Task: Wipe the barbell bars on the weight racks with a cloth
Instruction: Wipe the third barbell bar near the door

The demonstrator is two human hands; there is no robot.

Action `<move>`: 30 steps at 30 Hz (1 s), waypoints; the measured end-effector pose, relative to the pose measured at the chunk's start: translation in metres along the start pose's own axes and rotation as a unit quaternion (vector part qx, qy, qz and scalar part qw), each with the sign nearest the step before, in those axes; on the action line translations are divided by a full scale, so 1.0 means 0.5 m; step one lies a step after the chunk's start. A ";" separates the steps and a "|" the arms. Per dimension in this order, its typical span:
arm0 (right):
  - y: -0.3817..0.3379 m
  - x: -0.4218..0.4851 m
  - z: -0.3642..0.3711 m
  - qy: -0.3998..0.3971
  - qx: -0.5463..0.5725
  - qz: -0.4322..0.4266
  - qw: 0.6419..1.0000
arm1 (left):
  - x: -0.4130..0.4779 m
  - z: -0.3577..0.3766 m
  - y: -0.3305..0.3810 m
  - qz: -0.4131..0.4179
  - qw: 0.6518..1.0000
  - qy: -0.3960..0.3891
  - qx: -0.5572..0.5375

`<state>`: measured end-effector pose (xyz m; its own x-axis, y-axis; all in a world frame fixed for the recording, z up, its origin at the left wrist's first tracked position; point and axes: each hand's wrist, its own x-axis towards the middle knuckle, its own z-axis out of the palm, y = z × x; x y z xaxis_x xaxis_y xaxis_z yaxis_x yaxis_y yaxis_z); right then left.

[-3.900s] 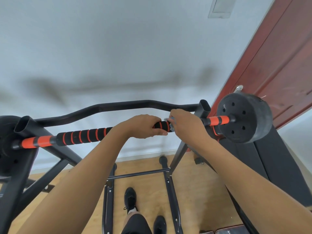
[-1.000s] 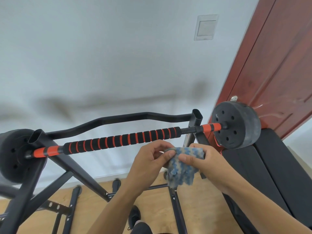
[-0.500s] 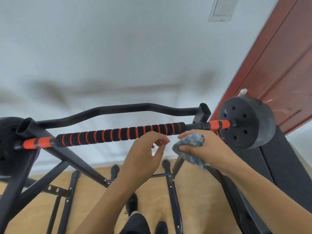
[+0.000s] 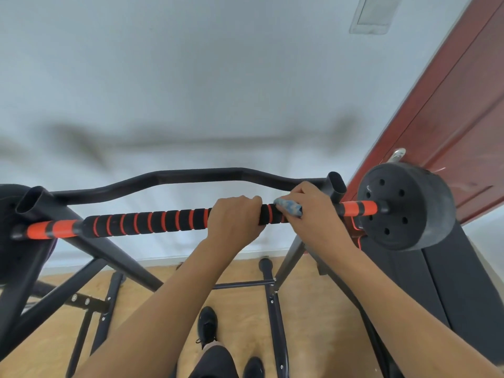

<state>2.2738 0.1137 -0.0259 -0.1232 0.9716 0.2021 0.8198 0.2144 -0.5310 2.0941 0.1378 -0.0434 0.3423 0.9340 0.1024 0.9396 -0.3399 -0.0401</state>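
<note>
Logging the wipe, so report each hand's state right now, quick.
Left hand: closed, gripping the barbell bar.
Right hand: closed, holding the cloth against the bar.

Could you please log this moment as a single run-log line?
left hand grips barbell bar | right hand holds cloth on bar near rack upright | step: wiping

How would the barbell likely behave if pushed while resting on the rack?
Probably heavy: the barbell carries a thick weight plate. Being round, it might roll on the rack, though the left hand gripping its ribbed foam likely steadies it. The foam looks grippy, not slippery.
</note>
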 end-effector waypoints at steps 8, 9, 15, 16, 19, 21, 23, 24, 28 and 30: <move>0.008 -0.038 0.004 0.020 -0.019 -0.053 0.998 | 0.038 -0.020 -0.015 -0.021 0.989 -0.120 -0.079; 0.010 -0.044 0.004 0.010 -0.031 -0.063 0.998 | 0.041 -0.021 -0.016 -0.019 0.989 -0.124 -0.083; -0.006 -0.043 -0.031 0.010 -0.060 -0.078 0.995 | 0.042 -0.022 -0.019 -0.012 0.988 -0.127 -0.084; -0.012 -0.024 -0.039 0.012 -0.067 -0.070 0.995 | 0.043 -0.023 -0.019 -0.011 0.988 -0.127 -0.085; -0.022 0.033 -0.040 -0.022 -0.107 -0.051 0.993 | 0.043 -0.025 -0.026 -0.007 0.988 -0.129 -0.089; -0.023 0.033 -0.022 -0.044 -0.139 -0.051 0.988 | 0.044 -0.024 -0.030 0.008 0.984 -0.146 -0.098; -0.021 0.010 -0.007 -0.015 -0.094 -0.038 0.995 | 0.050 -0.024 -0.035 0.020 0.979 -0.169 -0.116; -0.017 -0.005 -0.003 0.009 -0.068 -0.040 0.997 | 0.054 -0.024 -0.038 0.022 0.975 -0.180 -0.125; -0.002 -0.036 0.001 0.028 -0.043 -0.069 0.996 | 0.063 -0.024 -0.042 0.025 0.966 -0.207 -0.154; 0.003 -0.045 -0.004 0.016 -0.038 -0.078 0.996 | 0.064 -0.025 -0.043 0.025 0.963 -0.215 -0.161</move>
<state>2.2788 0.0918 -0.0298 -0.2351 0.9230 0.3047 0.8319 0.3532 -0.4281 2.0849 0.1738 -0.0271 0.4202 0.8509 -0.3153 0.8974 -0.3381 0.2836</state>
